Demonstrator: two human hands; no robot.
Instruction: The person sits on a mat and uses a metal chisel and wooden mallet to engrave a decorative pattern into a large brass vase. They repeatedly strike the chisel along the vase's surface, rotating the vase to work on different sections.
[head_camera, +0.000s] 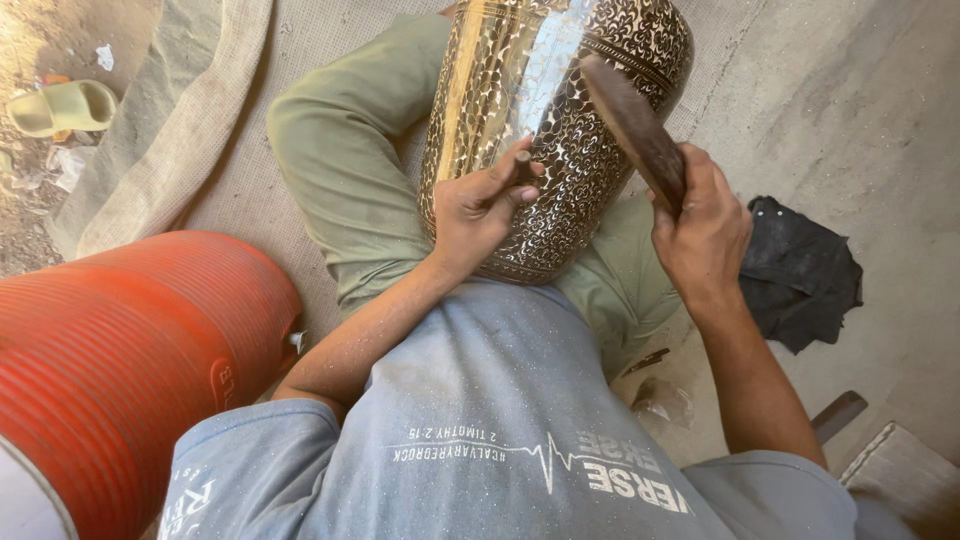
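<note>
A large brass vessel (560, 120) with fine engraved patterns rests between my knees, tilted away from me. My left hand (480, 205) presses against its lower side and pinches a small metal punch whose tip touches the engraved surface. My right hand (700, 225) grips the handle of a dark wooden mallet (630, 125), whose head is raised over the vessel's right side. I sit on the ground in green trousers and a grey shirt.
A ribbed orange drum (130, 350) lies at my left. A dark crumpled cloth (800, 270) sits on the concrete at right. Beige matting (200, 130) covers the ground, with a pale green sandal (65, 105) at far left and a wooden piece (838, 412) near my right elbow.
</note>
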